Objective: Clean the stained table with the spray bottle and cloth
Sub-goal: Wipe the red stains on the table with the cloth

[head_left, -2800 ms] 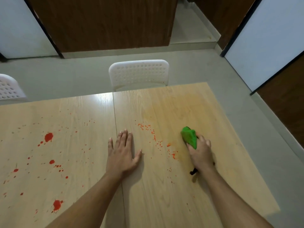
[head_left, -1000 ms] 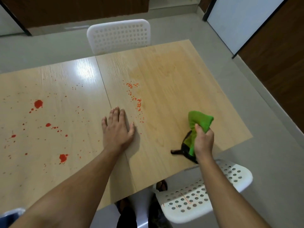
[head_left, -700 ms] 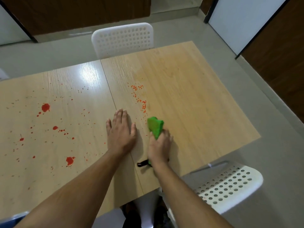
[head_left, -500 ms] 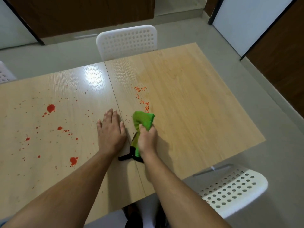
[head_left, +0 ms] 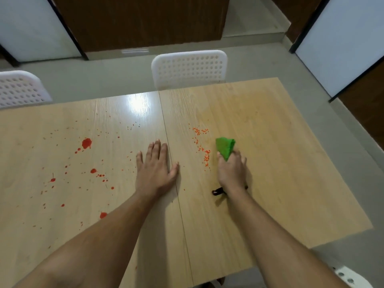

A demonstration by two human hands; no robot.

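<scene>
The table (head_left: 270, 163) is pale wood with a fine lengthwise grain, in two panels divided by a thin dark seam. Red splashes (head_left: 86, 143) and fine red dots are scattered across the left panel; a narrow trail of orange-red specks (head_left: 202, 146) runs down the right panel. The cloth (head_left: 225, 147) is bright green, with a black strip (head_left: 218, 191) showing by the wrist. Both chairs (head_left: 189, 68) are white, their backs patterned with rows of round holes. The floor (head_left: 93, 80) is plain grey. The walls behind alternate dark brown wood (head_left: 141, 21) and pale blue-white panels (head_left: 340, 38) edged in black.
</scene>
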